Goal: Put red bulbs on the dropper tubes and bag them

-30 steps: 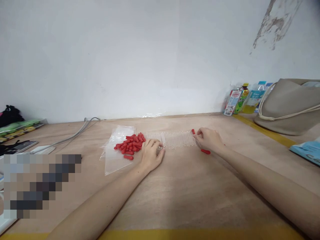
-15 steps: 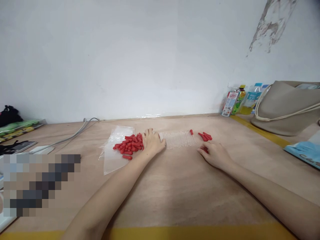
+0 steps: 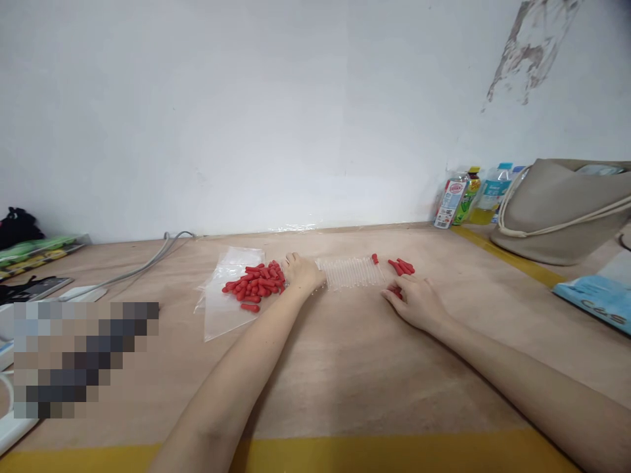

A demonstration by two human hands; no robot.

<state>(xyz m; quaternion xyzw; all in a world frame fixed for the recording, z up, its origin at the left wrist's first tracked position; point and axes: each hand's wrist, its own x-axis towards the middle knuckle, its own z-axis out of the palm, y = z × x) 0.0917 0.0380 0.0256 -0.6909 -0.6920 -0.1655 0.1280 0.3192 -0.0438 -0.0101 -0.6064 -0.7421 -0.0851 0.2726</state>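
Observation:
A row of thin clear tubes [image 3: 355, 272], like glass droppers, lies side by side mid-table. One red rubber bulb [image 3: 374, 259] sits at the far end of the rightmost tube. At the row's left end, my left hand [image 3: 303, 274] is down with its fingers curled; what they hold, if anything, is hidden. Just left of it, a pile of red rubber bulbs [image 3: 256, 286] rests on a clear plastic bag [image 3: 224, 315]. To the right of the tubes, my right hand [image 3: 419, 302] is closed with red between thumb and fingers. A few loose bulbs [image 3: 401, 267] lie just beyond it.
Drink bottles [image 3: 490, 197] and a carton [image 3: 449, 203] stand by the wall at right, beside a grey bag [image 3: 566, 210]. Nearer is a blue packet [image 3: 594, 303]. A grey cable [image 3: 142, 264] and a white power strip [image 3: 20, 427] are at left. Yellow tape [image 3: 384, 450] marks the front edge.
My left hand has drawn in its spread fingers and curled them at the tubes' left end. My right hand stays by the loose bulbs. The view has shifted slightly.

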